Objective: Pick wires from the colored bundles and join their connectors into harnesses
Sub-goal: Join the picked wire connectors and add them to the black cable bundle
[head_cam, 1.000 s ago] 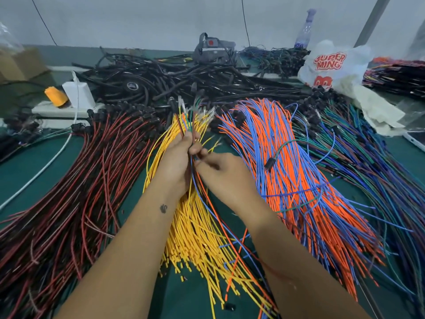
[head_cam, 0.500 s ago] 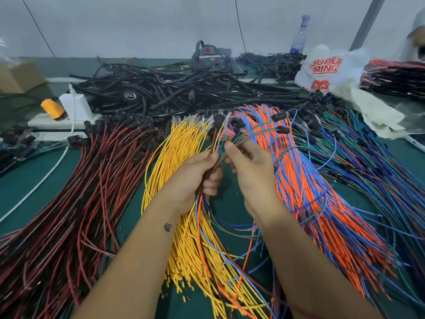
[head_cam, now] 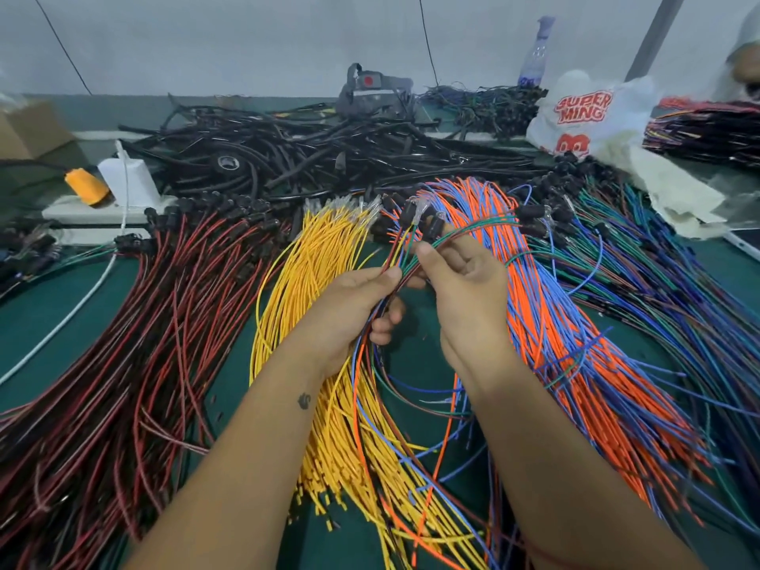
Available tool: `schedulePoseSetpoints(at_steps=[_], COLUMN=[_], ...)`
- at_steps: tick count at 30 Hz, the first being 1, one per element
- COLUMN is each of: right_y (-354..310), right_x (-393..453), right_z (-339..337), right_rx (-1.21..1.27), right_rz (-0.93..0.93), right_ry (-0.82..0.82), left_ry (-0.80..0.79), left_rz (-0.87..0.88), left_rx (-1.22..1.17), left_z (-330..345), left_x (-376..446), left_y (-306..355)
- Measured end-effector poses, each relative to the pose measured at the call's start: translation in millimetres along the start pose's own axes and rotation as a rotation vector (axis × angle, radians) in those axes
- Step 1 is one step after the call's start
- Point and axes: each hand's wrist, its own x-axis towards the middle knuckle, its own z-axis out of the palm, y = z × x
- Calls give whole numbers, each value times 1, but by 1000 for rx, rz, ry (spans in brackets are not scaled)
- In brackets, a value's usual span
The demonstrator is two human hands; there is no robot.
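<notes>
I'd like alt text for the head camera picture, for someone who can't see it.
Two hands, the left hand and the right hand, hold a small bunch of mixed-colour wires above a green table. Around them lie fanned bundles: red-and-black wires, yellow wires, orange-and-blue wires.

A white plastic bag [head_cam: 592, 117] reads "SUPER MING" in red letters.

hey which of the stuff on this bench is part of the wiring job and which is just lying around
Job: left hand and right hand holding mixed wires; yellow bundle; orange-blue bundle; red-black bundle.

Lying about: plastic bag; water bottle; orange spool; cardboard box.
</notes>
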Motion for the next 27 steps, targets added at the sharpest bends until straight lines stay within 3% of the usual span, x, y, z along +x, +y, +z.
schedulePoseSetpoints(at_steps=[7,27], right_y=[4,4], right_x=[1,1], right_z=[0,1], right_rx=[-71,81], right_rz=[19,61], right_ry=[42,67], left_ry=[48,-54], left_rz=[95,40], left_rx=[168,137], left_z=[6,5], left_x=[-4,-6], left_y=[-5,-3])
